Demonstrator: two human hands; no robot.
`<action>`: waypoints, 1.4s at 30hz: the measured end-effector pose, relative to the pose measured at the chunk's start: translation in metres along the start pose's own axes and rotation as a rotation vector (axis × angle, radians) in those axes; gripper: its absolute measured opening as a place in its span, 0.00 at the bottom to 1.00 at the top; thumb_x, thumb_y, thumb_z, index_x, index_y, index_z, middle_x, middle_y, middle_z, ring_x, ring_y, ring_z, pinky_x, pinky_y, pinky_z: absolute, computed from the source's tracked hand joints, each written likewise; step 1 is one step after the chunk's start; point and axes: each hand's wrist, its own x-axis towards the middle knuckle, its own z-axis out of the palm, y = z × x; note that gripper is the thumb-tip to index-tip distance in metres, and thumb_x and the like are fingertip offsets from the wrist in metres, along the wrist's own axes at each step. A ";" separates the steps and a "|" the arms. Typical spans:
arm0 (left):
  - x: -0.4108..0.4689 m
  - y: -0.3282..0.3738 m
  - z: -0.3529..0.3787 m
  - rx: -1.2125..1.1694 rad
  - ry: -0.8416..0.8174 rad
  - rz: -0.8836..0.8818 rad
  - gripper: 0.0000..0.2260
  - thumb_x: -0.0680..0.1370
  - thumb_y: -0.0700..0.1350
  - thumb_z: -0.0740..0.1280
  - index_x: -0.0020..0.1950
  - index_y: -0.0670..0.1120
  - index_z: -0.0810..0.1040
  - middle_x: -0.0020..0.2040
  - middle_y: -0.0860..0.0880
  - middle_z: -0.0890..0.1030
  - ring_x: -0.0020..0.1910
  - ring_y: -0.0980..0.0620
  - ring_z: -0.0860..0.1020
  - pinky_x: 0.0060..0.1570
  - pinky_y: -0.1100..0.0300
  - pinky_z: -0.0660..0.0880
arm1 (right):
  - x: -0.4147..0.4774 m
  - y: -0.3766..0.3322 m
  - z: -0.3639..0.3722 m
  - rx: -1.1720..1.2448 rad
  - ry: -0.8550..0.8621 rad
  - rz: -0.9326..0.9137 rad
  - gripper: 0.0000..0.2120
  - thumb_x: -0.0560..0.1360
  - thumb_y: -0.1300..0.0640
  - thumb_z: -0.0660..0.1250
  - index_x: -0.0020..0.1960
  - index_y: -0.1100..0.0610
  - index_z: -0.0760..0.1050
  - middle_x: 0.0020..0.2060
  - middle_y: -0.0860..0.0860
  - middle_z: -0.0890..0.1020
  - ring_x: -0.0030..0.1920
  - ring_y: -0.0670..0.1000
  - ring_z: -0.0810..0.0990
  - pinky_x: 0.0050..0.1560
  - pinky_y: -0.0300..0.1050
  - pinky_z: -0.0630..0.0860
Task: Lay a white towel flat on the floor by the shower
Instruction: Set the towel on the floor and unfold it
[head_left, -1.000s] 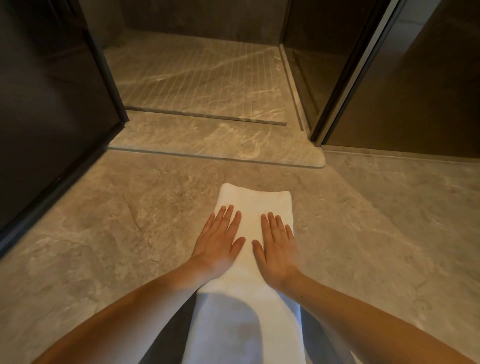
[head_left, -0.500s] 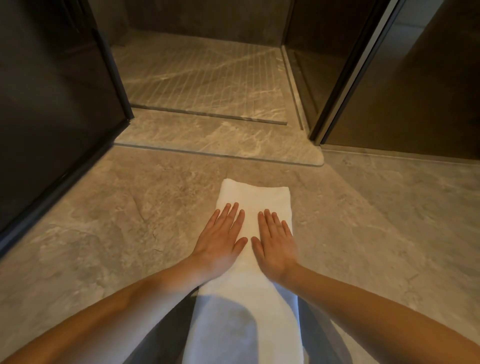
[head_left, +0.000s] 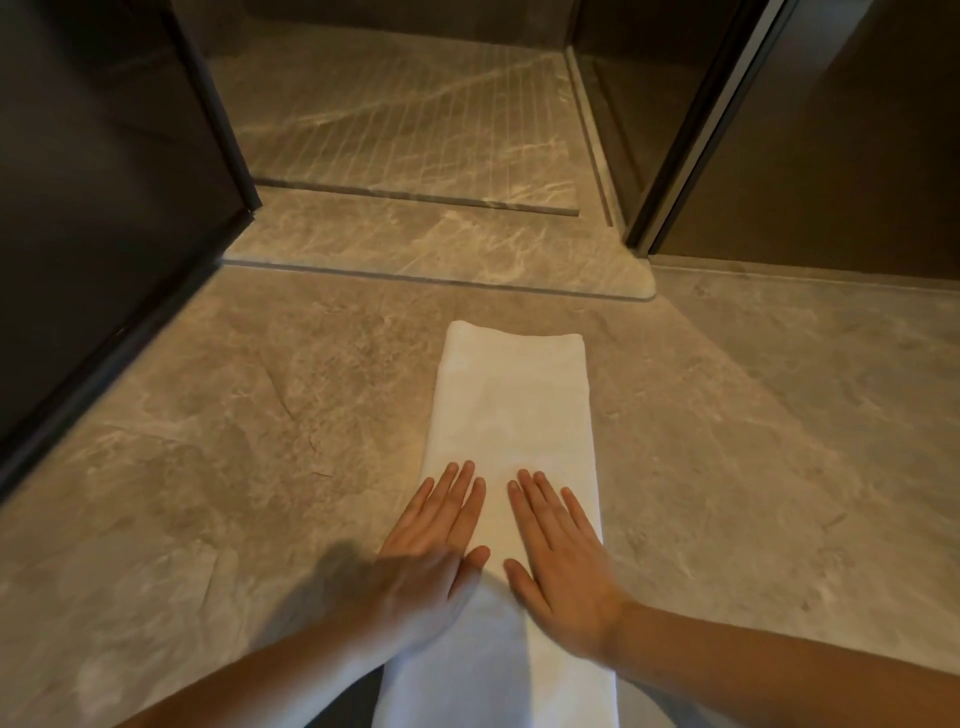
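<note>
Both hands, left hand (head_left: 434, 540) and right hand (head_left: 561, 551), slid back along white towel (head_left: 511, 405), fingers straight, flat; dragging could rumple it.

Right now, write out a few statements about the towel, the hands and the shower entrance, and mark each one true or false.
1. The long white folded towel lies on the grey stone floor. True.
2. The left hand grips a corner of the towel. False: its fingers lie straight and flat on the towel.
3. The right hand rests flat on the towel, beside the left hand. True.
4. The towel's far end lies over the shower's stone threshold. False: it stops short of it, with bare floor between.
</note>
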 end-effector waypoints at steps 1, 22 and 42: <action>0.004 -0.001 0.000 0.006 -0.004 0.000 0.28 0.83 0.55 0.48 0.79 0.43 0.50 0.80 0.45 0.47 0.78 0.48 0.45 0.74 0.53 0.45 | 0.003 0.004 -0.001 0.008 0.006 0.000 0.32 0.81 0.41 0.40 0.78 0.56 0.36 0.78 0.53 0.38 0.77 0.49 0.33 0.75 0.50 0.36; 0.085 0.055 0.025 -0.021 0.005 -0.014 0.29 0.81 0.57 0.39 0.78 0.44 0.39 0.78 0.44 0.39 0.77 0.46 0.37 0.75 0.48 0.37 | -0.003 0.102 -0.014 -0.009 0.033 -0.013 0.32 0.82 0.41 0.43 0.79 0.53 0.37 0.79 0.50 0.42 0.78 0.49 0.39 0.76 0.50 0.42; 0.113 0.098 0.034 0.027 -0.106 0.006 0.30 0.81 0.57 0.38 0.77 0.43 0.36 0.78 0.42 0.36 0.76 0.45 0.34 0.75 0.48 0.35 | -0.027 0.150 -0.045 0.016 -0.043 0.074 0.34 0.80 0.39 0.46 0.79 0.53 0.40 0.79 0.49 0.45 0.78 0.49 0.41 0.76 0.43 0.40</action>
